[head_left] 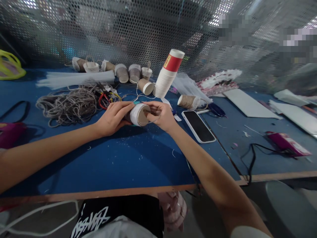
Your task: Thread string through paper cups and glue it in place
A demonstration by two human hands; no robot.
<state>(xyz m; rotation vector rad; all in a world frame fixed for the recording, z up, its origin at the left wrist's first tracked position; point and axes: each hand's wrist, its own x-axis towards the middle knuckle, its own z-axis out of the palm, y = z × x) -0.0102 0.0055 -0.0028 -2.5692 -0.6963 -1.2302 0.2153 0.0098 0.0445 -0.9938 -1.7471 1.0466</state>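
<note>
Between my hands lies a paper cup (pixel 137 116) on its side, wrapped with grey cord and a white band, its open mouth facing me and to the right. My left hand (pixel 112 118) is closed around the base end. At the mouth, my right hand (pixel 162 115) pinches the rim, its thumb reaching inside; a thin pale cord shows by these fingers. Just behind the cup is a small teal thing, mostly hidden. A loose heap of grey cord (pixel 68 104) and red-handled pliers (pixel 102 100) lie left of the cup.
A tilted stack of white paper cups (pixel 164 81) stands behind, near several wrapped cups (pixel 122 73) along the mesh panel. To the right lie a phone (pixel 198 126), a wrapped cup (pixel 187 102) and white boards (pixel 251 102). A magenta box (pixel 287 143) trails a black cord.
</note>
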